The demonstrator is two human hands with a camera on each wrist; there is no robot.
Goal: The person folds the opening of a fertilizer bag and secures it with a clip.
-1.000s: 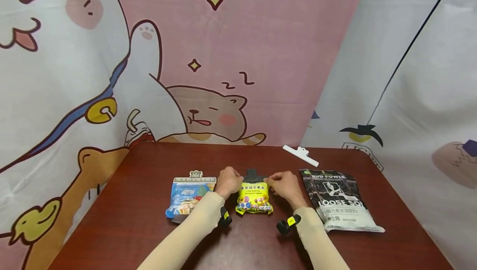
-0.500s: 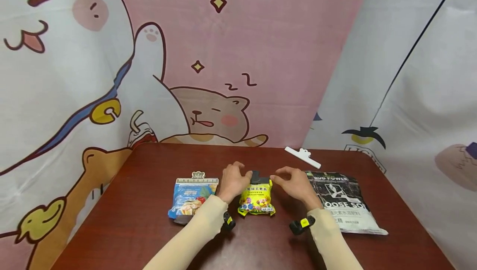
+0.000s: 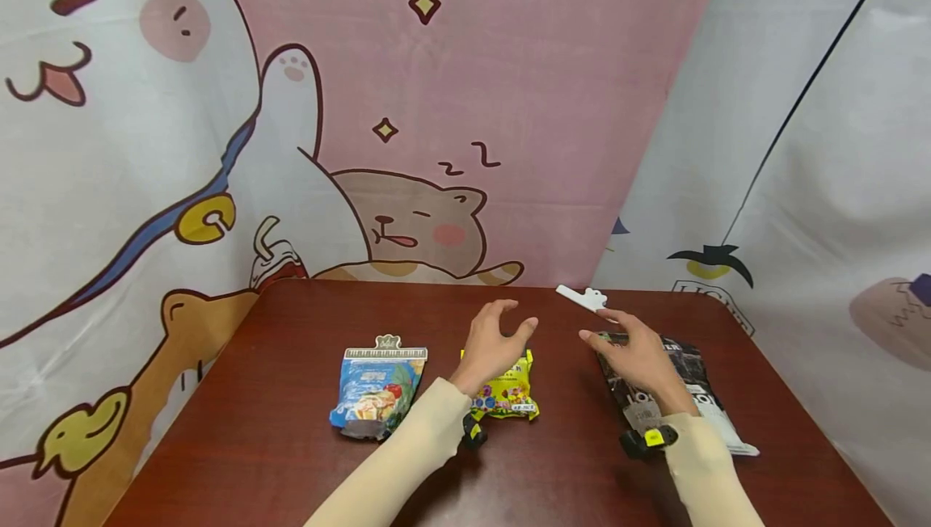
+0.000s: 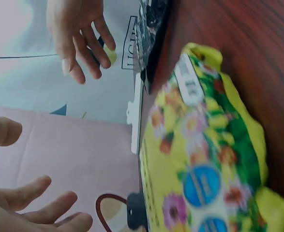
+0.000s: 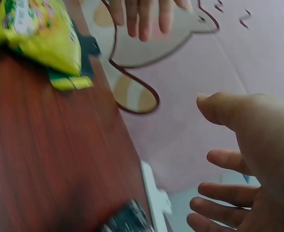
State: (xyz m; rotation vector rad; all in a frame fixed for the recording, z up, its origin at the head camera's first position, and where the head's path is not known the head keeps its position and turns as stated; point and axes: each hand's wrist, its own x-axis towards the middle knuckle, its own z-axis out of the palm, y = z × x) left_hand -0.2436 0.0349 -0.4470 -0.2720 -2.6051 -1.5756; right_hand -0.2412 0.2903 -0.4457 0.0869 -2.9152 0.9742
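Observation:
My left hand [image 3: 491, 347] hovers above the yellow flowered packet [image 3: 515, 394], fingers spread and holding nothing. In the head view it covers the packet's upper left and most of its clip; a dark clip [image 5: 88, 46] shows at that packet's end in the right wrist view. My right hand [image 3: 640, 355], also without anything in it, hangs over the top of the black and white soil bag [image 3: 709, 389]. Close beyond its fingertips lies a white clip [image 3: 576, 297], partly hidden in the head view.
To the left on the brown table [image 3: 276, 398] lies a blue food packet [image 3: 374, 398] with a piano-key patterned clip [image 3: 385, 352] across its top. A cartoon-printed cloth [image 3: 560, 90] hangs behind the table's far edge.
Both hands have let go of the yellow packet's dark clip and risen. The left has moved slightly right over the packet, the right farther right over the soil bag.

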